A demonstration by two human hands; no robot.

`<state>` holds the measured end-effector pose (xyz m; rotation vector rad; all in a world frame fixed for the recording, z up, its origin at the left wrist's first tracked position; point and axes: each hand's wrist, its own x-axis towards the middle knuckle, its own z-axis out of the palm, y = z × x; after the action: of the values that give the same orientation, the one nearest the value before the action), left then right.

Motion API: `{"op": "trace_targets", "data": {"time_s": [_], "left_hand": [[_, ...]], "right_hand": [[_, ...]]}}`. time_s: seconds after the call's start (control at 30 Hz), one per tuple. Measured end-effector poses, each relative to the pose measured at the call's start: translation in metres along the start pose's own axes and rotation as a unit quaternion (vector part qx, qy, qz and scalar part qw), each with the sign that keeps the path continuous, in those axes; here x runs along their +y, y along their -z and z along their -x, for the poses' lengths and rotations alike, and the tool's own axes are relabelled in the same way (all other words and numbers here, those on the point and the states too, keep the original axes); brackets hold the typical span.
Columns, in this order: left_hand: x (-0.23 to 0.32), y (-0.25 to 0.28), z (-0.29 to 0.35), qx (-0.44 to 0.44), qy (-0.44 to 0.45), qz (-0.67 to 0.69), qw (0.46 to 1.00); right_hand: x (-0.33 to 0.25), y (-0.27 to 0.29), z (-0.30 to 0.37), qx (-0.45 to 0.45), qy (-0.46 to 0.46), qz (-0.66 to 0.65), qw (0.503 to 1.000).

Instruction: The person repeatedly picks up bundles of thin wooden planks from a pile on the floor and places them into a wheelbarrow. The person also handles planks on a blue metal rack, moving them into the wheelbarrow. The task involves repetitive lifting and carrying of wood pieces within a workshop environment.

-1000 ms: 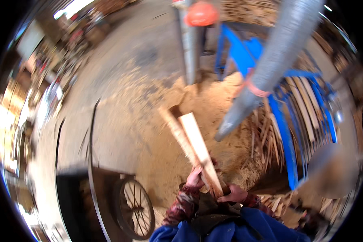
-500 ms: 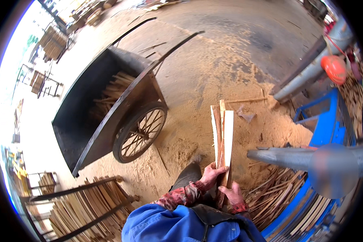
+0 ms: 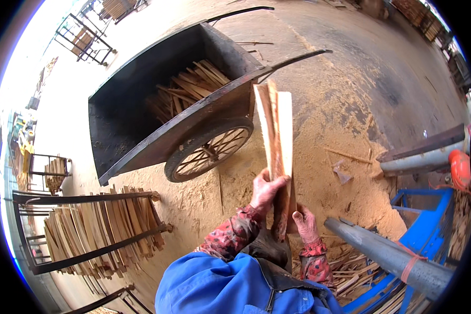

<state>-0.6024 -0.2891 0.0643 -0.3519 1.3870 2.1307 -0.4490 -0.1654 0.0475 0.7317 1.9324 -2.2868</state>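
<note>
A small bundle of rough wooden strips (image 3: 280, 131), pale with bark-brown edges, stands up in front of my body, its far ends fanned slightly apart. My left hand (image 3: 267, 194) is closed around the bundle from the left, thumb across the front. Lower down, my right hand (image 3: 305, 226) grips the near end at its right edge; its fingers are partly hidden behind the wood. Beyond the bundle to the left is a dark metal handcart (image 3: 141, 149) with a spoked wheel. More wooden strips (image 3: 191, 89) lie inside it.
A metal rack (image 3: 97, 199) full of upright wood strips stands at left. On the right are a grey pipe (image 3: 387, 256), a blue metal frame (image 3: 426, 222) and an orange helmet (image 3: 459, 170). Sawdust (image 3: 345, 196) covers the floor ahead, and loose offcuts (image 3: 350, 269) lie by my right arm.
My view has turned left, so the cart and rack appear further right. Both hands still hold the bundle, which now reaches higher in view; the right thumb has shifted to its edge.
</note>
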Motion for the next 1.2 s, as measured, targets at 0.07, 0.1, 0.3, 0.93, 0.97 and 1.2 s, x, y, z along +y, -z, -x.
{"op": "trace_targets", "data": {"time_s": [0.07, 0.1, 0.3, 0.93, 0.97, 1.2], "left_hand": [[0.039, 0.021, -0.009, 0.037, -0.058, -0.007, 0.998], [0.058, 0.035, -0.016, 0.062, -0.084, -0.017, 0.994], [0.215, 0.138, -0.083, 0.127, -0.226, -0.062, 0.964], [-0.119, 0.210, -0.064, 0.026, 0.315, -0.229, 0.921], [-0.128, 0.186, -0.064, -0.001, 0.331, -0.266, 0.905], [-0.165, 0.068, -0.095, -0.124, 0.309, -0.411, 0.849]], "right_hand": [[0.009, -0.004, -0.011, -0.019, -0.053, -0.032, 0.998], [0.006, -0.011, -0.015, -0.032, -0.067, -0.068, 0.995], [0.070, -0.001, -0.017, -0.014, -0.153, -0.008, 0.988], [0.209, 0.056, 0.095, 0.236, -0.160, 0.127, 0.950], [0.181, 0.057, 0.094, 0.246, -0.163, 0.135, 0.946], [0.203, 0.076, 0.141, 0.349, -0.161, 0.070, 0.921]]}}
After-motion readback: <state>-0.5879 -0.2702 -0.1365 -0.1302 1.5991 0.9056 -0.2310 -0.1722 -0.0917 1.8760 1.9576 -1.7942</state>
